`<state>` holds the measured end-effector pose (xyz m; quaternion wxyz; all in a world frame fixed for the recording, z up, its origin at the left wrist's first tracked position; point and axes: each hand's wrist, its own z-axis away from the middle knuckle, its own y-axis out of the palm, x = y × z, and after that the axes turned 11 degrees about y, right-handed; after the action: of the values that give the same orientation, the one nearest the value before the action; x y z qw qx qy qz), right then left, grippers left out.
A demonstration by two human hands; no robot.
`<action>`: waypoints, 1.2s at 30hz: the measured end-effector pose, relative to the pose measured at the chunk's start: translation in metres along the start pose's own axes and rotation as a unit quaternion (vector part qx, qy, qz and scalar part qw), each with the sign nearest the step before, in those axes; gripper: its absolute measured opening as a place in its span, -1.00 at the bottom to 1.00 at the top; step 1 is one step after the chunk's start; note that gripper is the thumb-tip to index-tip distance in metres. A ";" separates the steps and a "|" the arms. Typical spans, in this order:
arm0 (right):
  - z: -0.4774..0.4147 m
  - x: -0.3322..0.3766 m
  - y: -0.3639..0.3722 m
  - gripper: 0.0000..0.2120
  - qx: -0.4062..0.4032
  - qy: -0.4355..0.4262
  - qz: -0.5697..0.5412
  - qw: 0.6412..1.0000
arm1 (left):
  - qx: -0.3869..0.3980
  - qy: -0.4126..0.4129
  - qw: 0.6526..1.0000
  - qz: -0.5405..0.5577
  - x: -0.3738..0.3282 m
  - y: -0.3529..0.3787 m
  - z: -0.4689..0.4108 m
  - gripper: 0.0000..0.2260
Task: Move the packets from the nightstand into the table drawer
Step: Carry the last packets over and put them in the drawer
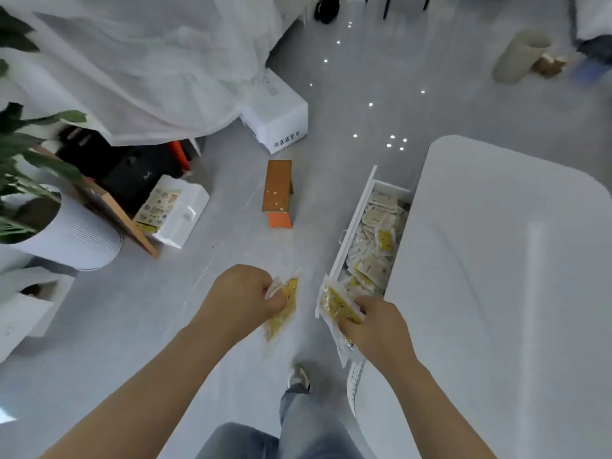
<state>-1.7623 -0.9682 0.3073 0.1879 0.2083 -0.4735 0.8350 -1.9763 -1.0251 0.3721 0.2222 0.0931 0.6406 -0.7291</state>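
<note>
Packets (284, 311) with yellow print are pinched in our left grip (245, 298), the fingers curled round their top edge so that they hang down over the floor (132, 342). Our right grip (377, 326) holds a second bunch of packets (337, 306), fingers curled round it, at the near end of the open drawer (356, 223). Whether that bunch touches the drawer's front edge we cannot tell. The two grips are near each other but apart, the left one out over the floor, the right one just beside the drawer.

Inside the drawer lies a heap of packets (374, 246), filling the part that shows. The drawer is pulled out from under the white surface (496, 260), whose rounded top hides the drawer's right side.

Below the grips we see a jeans leg (298, 425) and a shoe (299, 376) on the floor. Farther out stands an orange-brown stool (278, 190), and beyond it a white box (275, 117) sits partly under a white sheet (132, 61). At the far left a green plant (20, 160) grows in a white pot (76, 233).
</note>
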 end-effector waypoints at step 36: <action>-0.214 0.100 0.001 -0.74 -0.245 0.473 -0.237 0.813 | 0.276 0.436 0.854 -0.073 0.003 -0.023 -0.437 -0.62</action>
<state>-1.8836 -0.7710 0.2591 0.6256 -0.1592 -0.4512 0.6162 -2.0543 -0.5980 0.3200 -0.1687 0.4115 0.4496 -0.7747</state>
